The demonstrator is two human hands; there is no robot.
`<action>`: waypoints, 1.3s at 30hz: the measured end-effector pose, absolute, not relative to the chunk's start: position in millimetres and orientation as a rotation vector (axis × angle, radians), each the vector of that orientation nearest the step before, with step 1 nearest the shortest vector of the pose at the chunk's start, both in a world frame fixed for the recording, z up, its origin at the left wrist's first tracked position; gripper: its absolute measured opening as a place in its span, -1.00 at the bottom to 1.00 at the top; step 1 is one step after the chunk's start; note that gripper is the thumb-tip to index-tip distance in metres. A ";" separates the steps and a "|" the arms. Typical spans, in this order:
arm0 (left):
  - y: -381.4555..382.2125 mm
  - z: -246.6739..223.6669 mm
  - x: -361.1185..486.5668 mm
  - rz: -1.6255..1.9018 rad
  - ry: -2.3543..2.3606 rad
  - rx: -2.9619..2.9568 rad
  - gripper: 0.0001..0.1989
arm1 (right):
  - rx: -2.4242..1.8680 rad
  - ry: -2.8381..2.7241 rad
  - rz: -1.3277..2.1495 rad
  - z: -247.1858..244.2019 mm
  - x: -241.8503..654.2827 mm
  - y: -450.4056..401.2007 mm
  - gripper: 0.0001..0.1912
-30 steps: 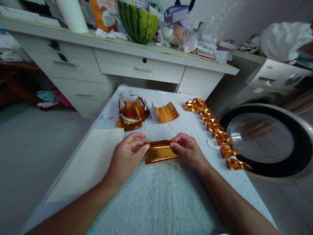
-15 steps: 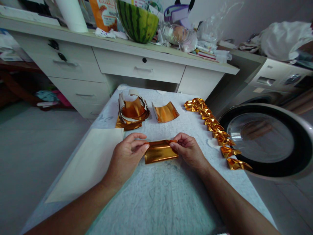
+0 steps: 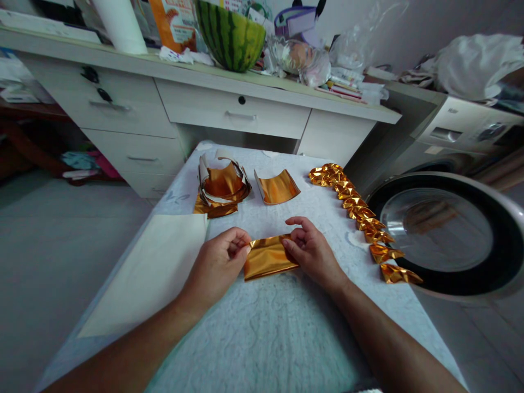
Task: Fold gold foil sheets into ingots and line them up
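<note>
A folded sheet of gold foil paper (image 3: 270, 259) stretches between my hands, low over the cloth-covered table (image 3: 262, 333). My left hand (image 3: 223, 256) pinches its far left corner between thumb and fingers. At the right end, my right hand (image 3: 313, 248) grips the paper, its index finger lifted off. Beyond them lie a stack of curled gold foil sheets (image 3: 223, 183) and a single curved sheet (image 3: 278, 188). Along the right edge runs a row of several folded gold foil pieces (image 3: 364, 221).
A pale flat sheet (image 3: 151, 273) covers the table's left side. White drawers (image 3: 237, 114) stand behind the table, with half a watermelon (image 3: 231, 38) and clutter on top. Close to the right edge is the open round door of a washing machine (image 3: 446, 229).
The gold foil paper has turned flatter, showing more of its face. My right index finger has lifted from its edge, and my left fingers have curled in closer to the corner.
</note>
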State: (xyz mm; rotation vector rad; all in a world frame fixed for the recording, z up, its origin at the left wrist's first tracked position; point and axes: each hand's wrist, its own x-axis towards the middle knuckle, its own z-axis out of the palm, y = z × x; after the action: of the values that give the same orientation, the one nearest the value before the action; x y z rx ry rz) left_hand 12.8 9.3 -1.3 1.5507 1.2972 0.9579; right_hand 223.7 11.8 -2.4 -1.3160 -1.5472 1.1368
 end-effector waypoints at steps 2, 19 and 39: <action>9.3 -1.7 14.1 0.924 1.317 1.636 -0.95 | -1.398 -1.617 1.042 -2.7 223.1 11.3 -0.68; 14.3 -7.7 16.7 0.618 1.425 2.280 -0.73 | -1.618 -1.881 0.706 -3.9 223.5 15.3 -0.89; 16.4 -13.0 14.7 0.639 1.263 2.505 -0.74 | -1.572 -2.176 0.527 2.5 223.1 16.3 -0.73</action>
State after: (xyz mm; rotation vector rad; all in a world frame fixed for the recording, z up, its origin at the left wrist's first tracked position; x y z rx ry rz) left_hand 14.7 16.4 -13.0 2.5054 1.2635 0.6392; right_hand 223.1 16.3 2.5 -1.5721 -2.1755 0.5265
